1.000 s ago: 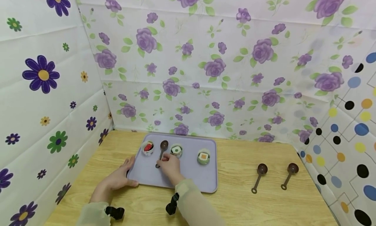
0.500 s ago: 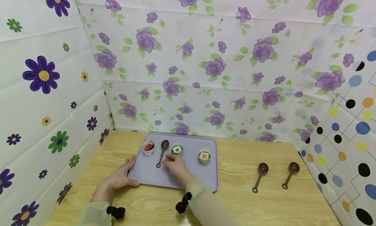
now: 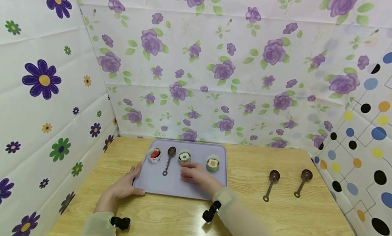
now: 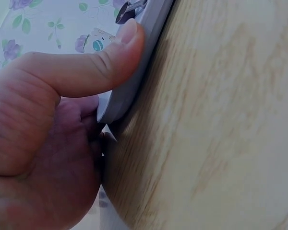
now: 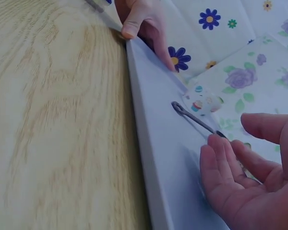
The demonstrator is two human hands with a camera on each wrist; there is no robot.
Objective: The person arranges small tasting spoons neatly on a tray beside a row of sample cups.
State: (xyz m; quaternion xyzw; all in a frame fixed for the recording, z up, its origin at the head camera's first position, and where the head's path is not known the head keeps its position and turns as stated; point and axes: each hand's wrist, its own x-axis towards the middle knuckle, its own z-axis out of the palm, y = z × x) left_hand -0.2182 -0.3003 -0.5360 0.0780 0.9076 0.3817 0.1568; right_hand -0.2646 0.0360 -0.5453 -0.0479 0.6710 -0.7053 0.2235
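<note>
A pale lilac tray (image 3: 156,181) lies on the wooden table. My left hand (image 3: 124,186) holds its near left corner; in the left wrist view the thumb (image 4: 101,72) lies along the rim. On the tray, a brown measuring spoon (image 3: 168,162) lies between a patterned cup with a red topping (image 3: 154,154) and a cup with a white-and-green square (image 3: 184,156). My right hand (image 3: 199,176) hovers over the tray, just in front of that second cup, its fingers loosely bent and holding nothing. Rightward stands a green cup with an orange-centred square (image 3: 212,163).
Two more brown measuring spoons, one nearer (image 3: 271,185) and one farther right (image 3: 303,183), lie on the table (image 3: 245,181) to the right of the tray. Flower-printed cloth (image 3: 196,93) rises behind, and dotted cloth (image 3: 364,154) hangs at the right.
My right hand has let go of the spoon's handle and moved right, to in front of the middle cup. The spoon stays on the tray; my left hand keeps its place.
</note>
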